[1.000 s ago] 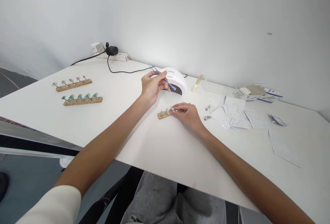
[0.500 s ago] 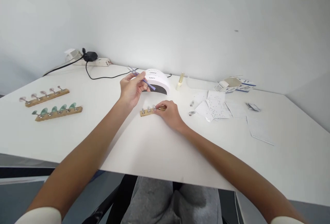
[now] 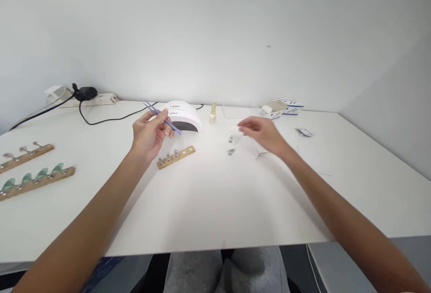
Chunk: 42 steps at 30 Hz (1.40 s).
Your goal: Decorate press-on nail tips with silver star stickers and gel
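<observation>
My left hand (image 3: 151,133) is raised in front of the white nail lamp (image 3: 184,114) and grips purple tweezers (image 3: 164,120), their thin ends up and to the left. Below it lies a small wooden strip (image 3: 176,157) with three little metal stands at its left part and white dots at its right. My right hand (image 3: 264,135) hovers over the white sheets (image 3: 251,147), fingertips pinched together; whether they hold anything is too small to tell. Just left of those fingertips are two small metal stands (image 3: 230,152) on the table. The hand partly covers the sheets.
Two longer wooden strips stand at the left, one with green pieces (image 3: 41,174), one with pinkish pieces (image 3: 25,149). A small bottle (image 3: 213,113) and an opened box (image 3: 273,108) are near the wall. Small packets (image 3: 304,132) lie right; a black cable (image 3: 116,118) runs behind.
My right hand has left the wooden strip and moved right to the white sheets. My left hand still holds the tweezers. The view has turned to the right.
</observation>
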Tool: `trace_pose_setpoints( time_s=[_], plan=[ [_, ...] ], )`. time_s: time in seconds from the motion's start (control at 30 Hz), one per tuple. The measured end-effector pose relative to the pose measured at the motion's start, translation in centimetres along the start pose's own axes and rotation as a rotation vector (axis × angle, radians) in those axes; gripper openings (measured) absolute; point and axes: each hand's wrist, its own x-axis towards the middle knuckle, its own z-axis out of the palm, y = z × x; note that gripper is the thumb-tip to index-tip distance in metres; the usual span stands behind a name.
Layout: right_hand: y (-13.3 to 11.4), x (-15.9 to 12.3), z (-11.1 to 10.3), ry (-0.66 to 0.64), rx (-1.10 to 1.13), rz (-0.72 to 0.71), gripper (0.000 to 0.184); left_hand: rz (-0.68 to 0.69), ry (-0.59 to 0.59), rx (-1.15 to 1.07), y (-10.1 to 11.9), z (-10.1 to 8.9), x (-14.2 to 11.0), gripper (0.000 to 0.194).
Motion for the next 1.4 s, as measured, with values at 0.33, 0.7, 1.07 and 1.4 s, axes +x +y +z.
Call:
trace_pose_setpoints(
  time_s=[0.33,0.7,1.07,1.4],
  plan=[
    [8.7,-2.2,-5.0,0.121,-0.277,0.425,0.052,-0.333,-0.385,0.226,-2.6,4.7,-5.8,0.015],
    [7.3,-2.1,-5.8,0.168,-0.080,0.375,0.047,-0.468,-0.450,0.360,-2.7,5.1,-6.5,0.018],
    [-0.5,-6.0,0.0,-0.177,0.671,0.362,0.017,-0.344,-0.499,0.389,-3.1,4.9,-7.0,0.022],
    [0.4,-7.2,2.1,-0.145,0.554,0.442,0.019,0.400,-0.525,0.990,-4.7,4.7,-9.5,0.012]
  ],
)
